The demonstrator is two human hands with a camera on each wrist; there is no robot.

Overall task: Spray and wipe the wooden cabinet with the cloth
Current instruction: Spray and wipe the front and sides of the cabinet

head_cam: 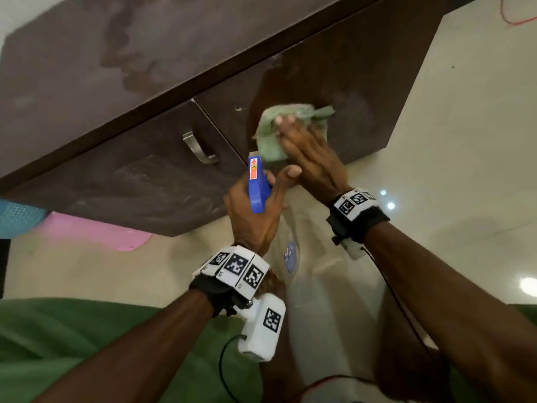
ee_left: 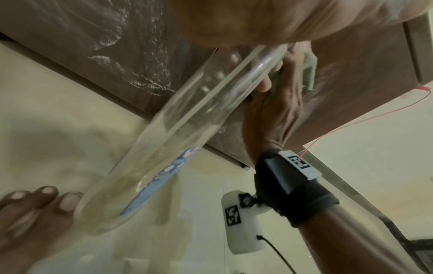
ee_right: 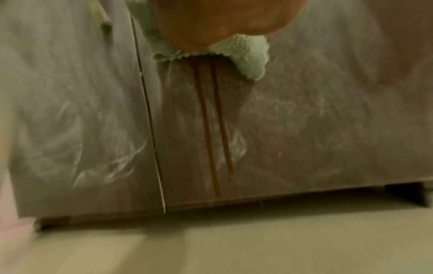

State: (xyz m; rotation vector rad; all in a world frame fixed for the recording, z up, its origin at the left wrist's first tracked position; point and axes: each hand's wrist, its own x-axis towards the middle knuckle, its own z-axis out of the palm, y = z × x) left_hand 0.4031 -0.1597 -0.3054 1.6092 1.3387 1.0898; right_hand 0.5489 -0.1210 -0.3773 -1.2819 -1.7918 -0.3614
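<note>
The right hand [head_cam: 308, 152] covers most of the green cloth [head_cam: 270, 132], so the cabinet door [head_cam: 348, 82] beneath is hidden. The left hand [head_cam: 255, 210] hides the spray bottle [head_cam: 290, 251] neck; its label is too blurred to read. The right wrist view cuts off the cloth's top and is smeared along its left edge.

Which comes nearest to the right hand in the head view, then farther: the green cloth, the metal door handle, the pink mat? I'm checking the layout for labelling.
1. The green cloth, under the right hand, pressed on the cabinet door.
2. The metal door handle, on the neighbouring door to the left.
3. The pink mat, on the floor at far left.
</note>
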